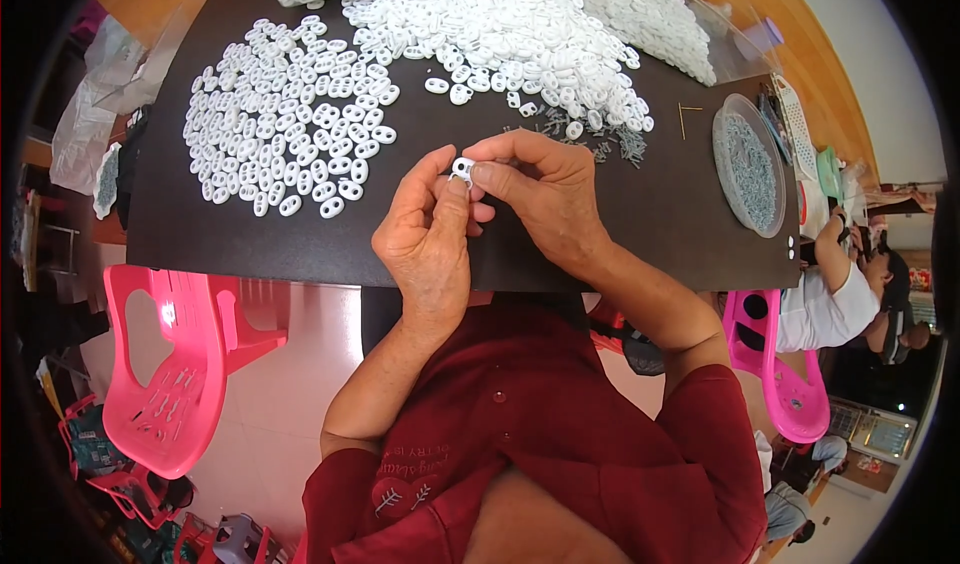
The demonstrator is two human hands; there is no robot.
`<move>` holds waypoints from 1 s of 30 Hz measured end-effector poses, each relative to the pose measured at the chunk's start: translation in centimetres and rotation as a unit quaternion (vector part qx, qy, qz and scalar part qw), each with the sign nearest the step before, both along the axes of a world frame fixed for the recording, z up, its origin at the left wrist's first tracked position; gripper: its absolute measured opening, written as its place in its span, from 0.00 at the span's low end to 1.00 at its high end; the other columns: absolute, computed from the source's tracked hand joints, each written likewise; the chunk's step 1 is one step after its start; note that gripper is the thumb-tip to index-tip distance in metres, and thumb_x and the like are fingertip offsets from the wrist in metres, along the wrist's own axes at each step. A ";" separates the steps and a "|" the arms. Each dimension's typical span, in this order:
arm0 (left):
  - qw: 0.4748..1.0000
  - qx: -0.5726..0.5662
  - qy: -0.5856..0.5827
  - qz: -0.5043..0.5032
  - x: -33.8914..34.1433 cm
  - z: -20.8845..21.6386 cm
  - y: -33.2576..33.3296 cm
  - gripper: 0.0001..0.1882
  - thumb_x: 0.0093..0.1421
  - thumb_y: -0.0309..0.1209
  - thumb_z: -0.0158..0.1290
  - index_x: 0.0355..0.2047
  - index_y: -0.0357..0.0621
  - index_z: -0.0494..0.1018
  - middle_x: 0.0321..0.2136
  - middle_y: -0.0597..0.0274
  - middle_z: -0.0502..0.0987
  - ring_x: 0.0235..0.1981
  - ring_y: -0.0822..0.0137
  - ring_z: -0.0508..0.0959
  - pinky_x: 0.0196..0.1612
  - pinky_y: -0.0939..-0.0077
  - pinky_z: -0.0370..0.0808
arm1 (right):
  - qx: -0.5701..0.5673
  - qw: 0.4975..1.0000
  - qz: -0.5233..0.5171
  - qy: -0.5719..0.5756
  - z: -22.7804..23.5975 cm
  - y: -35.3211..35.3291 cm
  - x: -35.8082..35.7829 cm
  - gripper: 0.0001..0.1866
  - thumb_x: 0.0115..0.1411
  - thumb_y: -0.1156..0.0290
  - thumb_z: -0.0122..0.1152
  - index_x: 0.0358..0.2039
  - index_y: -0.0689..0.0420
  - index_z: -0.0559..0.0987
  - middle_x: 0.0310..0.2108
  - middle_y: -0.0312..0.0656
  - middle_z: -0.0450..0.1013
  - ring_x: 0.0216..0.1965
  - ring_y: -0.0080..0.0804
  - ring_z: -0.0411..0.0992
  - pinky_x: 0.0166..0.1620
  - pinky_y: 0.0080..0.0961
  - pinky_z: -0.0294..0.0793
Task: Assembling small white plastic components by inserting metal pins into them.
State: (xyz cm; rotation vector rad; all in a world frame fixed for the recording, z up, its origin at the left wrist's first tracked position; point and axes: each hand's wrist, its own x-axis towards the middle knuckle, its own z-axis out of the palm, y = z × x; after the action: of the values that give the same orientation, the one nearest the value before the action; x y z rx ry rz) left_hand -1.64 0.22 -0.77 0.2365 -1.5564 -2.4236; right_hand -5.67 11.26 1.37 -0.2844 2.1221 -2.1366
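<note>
So I've got one small white plastic piece [462,170] pinched between both hands, held just above the near middle of the black table [660,214]. My left hand [428,234] has it from below with thumb and fingers closed on it, and my right hand [535,186] curls over from the other side, thumb and forefinger nipping the same piece, so the two hands are touching around it. Right behind my knuckles there's a little scatter of thin grey metal pins [600,136], and past that a big heap of white pieces [510,39]. To the left is a flatter spread of white pieces [285,114], mostly lying in a single layer. Off to my right sits a round clear dish of pins [748,164], and a pink plastic chair [175,364] stands on the floor to my left.
</note>
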 end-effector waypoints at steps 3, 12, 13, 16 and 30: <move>1.000 0.014 0.005 0.004 0.0 -0.2 0.2 0.12 0.61 0.21 0.47 0.46 0.31 0.69 0.24 0.64 0.73 0.23 0.78 0.73 0.23 0.88 0.70 | -0.016 1.000 0.007 -0.015 -0.2 0.0 0.3 0.05 0.55 0.81 0.55 0.32 0.65 0.77 0.22 0.35 0.73 0.22 0.14 0.67 0.24 0.13 0.68; 0.997 0.076 -0.005 0.008 -0.4 0.2 -0.2 0.11 0.60 0.20 0.47 0.42 0.28 0.70 0.25 0.60 0.75 0.22 0.76 0.73 0.24 0.84 0.71 | 0.169 0.974 0.031 0.148 -0.4 0.7 0.7 0.15 0.49 0.81 0.61 0.40 0.60 0.76 0.29 0.35 0.70 0.29 0.16 0.67 0.31 0.15 0.67; 0.995 0.101 -0.024 0.007 -0.4 0.5 -0.2 0.10 0.60 0.19 0.47 0.42 0.27 0.71 0.25 0.60 0.75 0.22 0.76 0.72 0.24 0.84 0.71 | 0.203 0.956 0.017 0.213 -0.4 0.7 0.6 0.17 0.47 0.81 0.61 0.40 0.59 0.76 0.30 0.35 0.70 0.29 0.18 0.66 0.31 0.16 0.67; 0.994 0.107 -0.028 0.009 -0.3 1.4 0.0 0.10 0.60 0.19 0.47 0.41 0.27 0.71 0.25 0.59 0.75 0.22 0.76 0.72 0.26 0.84 0.72 | 0.232 0.925 -0.011 0.302 -0.5 0.6 0.5 0.18 0.45 0.82 0.62 0.40 0.58 0.76 0.31 0.36 0.69 0.29 0.22 0.66 0.32 0.18 0.67; 0.999 0.013 0.020 -0.027 0.1 0.7 -1.1 0.11 0.57 0.22 0.53 0.41 0.30 0.73 0.33 0.57 0.77 0.29 0.74 0.74 0.32 0.84 0.71 | 0.214 0.926 -0.019 0.310 -0.1 0.7 0.8 0.16 0.46 0.81 0.64 0.38 0.58 0.78 0.30 0.36 0.70 0.28 0.22 0.67 0.32 0.18 0.68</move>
State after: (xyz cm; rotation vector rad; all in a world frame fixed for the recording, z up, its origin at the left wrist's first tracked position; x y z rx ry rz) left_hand -1.58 -0.89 -0.07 0.1536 -1.5343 -2.4747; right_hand -4.83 11.93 1.24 -0.9798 2.8662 -1.6629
